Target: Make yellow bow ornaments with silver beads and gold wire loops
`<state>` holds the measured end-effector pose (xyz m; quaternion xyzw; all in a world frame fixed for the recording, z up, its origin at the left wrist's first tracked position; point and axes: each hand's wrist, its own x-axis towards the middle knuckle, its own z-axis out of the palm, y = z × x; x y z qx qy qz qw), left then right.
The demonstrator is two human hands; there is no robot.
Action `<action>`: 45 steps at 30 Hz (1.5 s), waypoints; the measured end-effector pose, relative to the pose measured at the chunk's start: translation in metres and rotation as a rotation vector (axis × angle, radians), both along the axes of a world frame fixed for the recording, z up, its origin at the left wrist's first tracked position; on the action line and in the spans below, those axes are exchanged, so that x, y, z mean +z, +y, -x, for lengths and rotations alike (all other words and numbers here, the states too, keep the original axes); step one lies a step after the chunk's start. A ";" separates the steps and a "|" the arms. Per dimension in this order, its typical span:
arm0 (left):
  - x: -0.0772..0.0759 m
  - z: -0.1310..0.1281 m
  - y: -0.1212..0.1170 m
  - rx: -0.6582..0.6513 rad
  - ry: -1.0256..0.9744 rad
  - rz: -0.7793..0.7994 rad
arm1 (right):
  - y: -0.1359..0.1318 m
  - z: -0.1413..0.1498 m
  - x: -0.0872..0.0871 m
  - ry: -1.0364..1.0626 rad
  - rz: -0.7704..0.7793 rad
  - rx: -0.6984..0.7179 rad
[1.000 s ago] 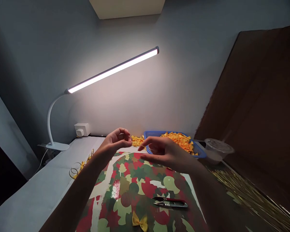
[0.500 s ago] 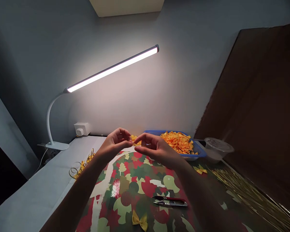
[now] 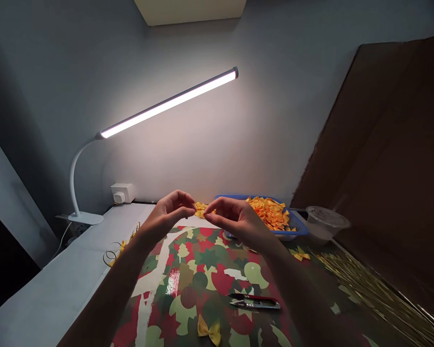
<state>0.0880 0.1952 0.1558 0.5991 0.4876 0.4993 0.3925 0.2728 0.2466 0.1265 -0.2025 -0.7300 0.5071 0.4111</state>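
My left hand (image 3: 173, 209) is closed in a pinch, thumb against fingertips, above the far edge of the patterned board. Facing it, fingertips a small gap apart, my right hand (image 3: 229, 216) also pinches. Both hold a thin gold wire, which barely shows now against the yellow pile behind. A yellow ribbon bow (image 3: 209, 330) lies on the board (image 3: 202, 260) near the front. Right of it rest thread snips (image 3: 255, 302) with a red and silver body, blades pointing left.
Behind my hands is a yellow bow pile (image 3: 201, 209); a blue basket (image 3: 300, 227) holds orange-yellow bows (image 3: 269, 212). At right are a lidded plastic tub (image 3: 325, 224), a loose bow (image 3: 299, 254), gold wires (image 3: 369, 284) and cardboard (image 3: 390, 144). A lamp (image 3: 169, 103) stands left, near curled-wire bows (image 3: 112, 258).
My right hand has moved left to meet my left hand, and its fingers have closed into a pinch. The gold strand between them showed more clearly half a second ago. Bow and snips stayed put.
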 end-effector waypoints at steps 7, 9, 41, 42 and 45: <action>0.008 0.004 -0.009 0.001 0.279 0.016 | -0.002 -0.003 0.001 0.008 -0.010 -0.008; 0.008 0.001 -0.012 0.014 0.381 -0.002 | -0.001 -0.004 0.001 -0.001 -0.018 -0.014; 0.005 -0.008 -0.010 -0.016 0.364 -0.082 | -0.007 -0.008 0.007 -0.099 -0.056 -0.040; 0.004 -0.010 -0.010 -0.019 0.351 -0.087 | -0.007 -0.007 0.008 -0.104 -0.057 -0.042; 0.001 -0.012 -0.008 -0.015 0.313 -0.079 | -0.008 -0.007 0.008 -0.120 -0.061 -0.049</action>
